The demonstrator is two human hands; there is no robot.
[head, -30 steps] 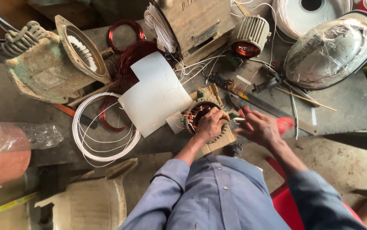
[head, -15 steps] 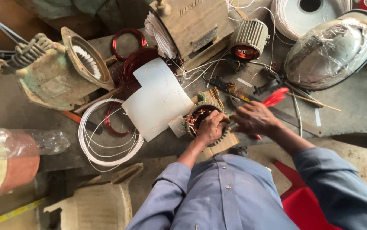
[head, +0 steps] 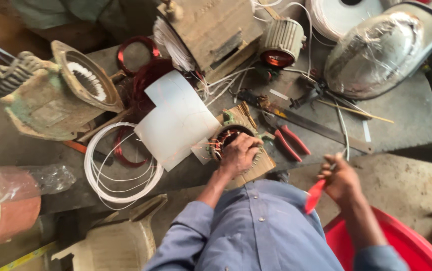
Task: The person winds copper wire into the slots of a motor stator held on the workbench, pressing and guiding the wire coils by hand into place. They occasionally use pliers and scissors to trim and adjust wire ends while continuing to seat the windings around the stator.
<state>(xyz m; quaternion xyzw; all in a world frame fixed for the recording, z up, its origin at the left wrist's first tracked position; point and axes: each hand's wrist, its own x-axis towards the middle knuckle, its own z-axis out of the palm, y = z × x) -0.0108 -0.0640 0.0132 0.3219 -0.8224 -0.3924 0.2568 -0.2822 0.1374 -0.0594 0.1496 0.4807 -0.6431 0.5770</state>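
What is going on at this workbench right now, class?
A person in a blue shirt leans over a cluttered bench. The left hand rests on a small motor stator with copper windings. The right hand, off to the side, holds a red-handled tool. Red-handled pliers, a white sheet and a coil of white tubing lie nearby.

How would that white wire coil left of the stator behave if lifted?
The white wire coil is loose loops with no tie that I can see, so it would probably sag and spread. Thin strands suggest it is light. It might snag the red coil lying inside it.
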